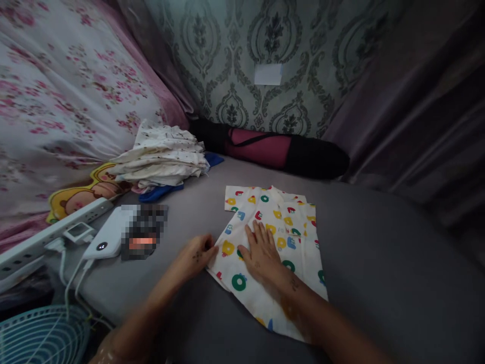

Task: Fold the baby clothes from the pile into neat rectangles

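A small white short-sleeved shirt with a colourful print lies spread on the grey bed sheet, its collar pointing away from me. My right hand rests flat on the shirt's front, fingers spread. At the shirt's left edge, my left hand has its thumb and fingers pinched together on the fabric. The lower hem is partly covered by my right forearm.
A pile of folded clothes sits at the back left, beside a yellow cartoon cushion. A power strip, a white power bank with cables and a blue fan grille are at left. Along the wall lies a black and maroon long bag.
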`<state>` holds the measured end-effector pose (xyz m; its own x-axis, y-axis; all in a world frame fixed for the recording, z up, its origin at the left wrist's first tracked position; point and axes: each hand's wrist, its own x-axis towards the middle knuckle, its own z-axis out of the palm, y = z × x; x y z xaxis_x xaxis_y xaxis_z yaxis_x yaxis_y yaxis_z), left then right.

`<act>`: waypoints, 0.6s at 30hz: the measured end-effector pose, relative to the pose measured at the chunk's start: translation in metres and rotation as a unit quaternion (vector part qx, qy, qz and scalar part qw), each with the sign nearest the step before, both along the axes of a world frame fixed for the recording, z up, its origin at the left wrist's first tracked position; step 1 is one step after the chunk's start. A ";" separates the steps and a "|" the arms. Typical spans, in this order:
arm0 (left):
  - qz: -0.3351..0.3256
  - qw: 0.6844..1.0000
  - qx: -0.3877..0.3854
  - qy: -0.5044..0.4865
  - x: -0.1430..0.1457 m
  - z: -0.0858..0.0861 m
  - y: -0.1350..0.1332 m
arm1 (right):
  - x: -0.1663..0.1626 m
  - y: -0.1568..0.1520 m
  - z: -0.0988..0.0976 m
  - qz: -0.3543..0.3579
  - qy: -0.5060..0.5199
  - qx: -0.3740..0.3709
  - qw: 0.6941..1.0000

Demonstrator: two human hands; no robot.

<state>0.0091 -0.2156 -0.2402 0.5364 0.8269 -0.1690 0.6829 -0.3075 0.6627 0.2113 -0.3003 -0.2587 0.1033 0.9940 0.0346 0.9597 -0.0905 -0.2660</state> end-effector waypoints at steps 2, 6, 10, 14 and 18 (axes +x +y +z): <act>0.000 1.000 0.019 -0.025 0.000 -0.001 -0.008 | 0.003 0.004 0.008 0.007 -0.002 -0.003 1.000; 0.031 0.999 0.022 -0.035 0.005 -0.006 -0.025 | 0.016 0.030 0.020 -0.014 0.004 0.018 1.000; 0.056 0.997 0.055 -0.022 0.007 -0.012 -0.037 | 0.033 0.068 0.012 -0.056 -0.021 0.044 0.997; 0.038 0.989 0.126 -0.062 0.002 -0.021 -0.041 | 0.040 0.092 -0.006 -0.069 -0.035 0.024 0.997; -0.005 0.982 0.173 -0.071 -0.002 -0.027 -0.043 | 0.043 0.097 -0.011 -0.053 -0.033 -0.009 0.998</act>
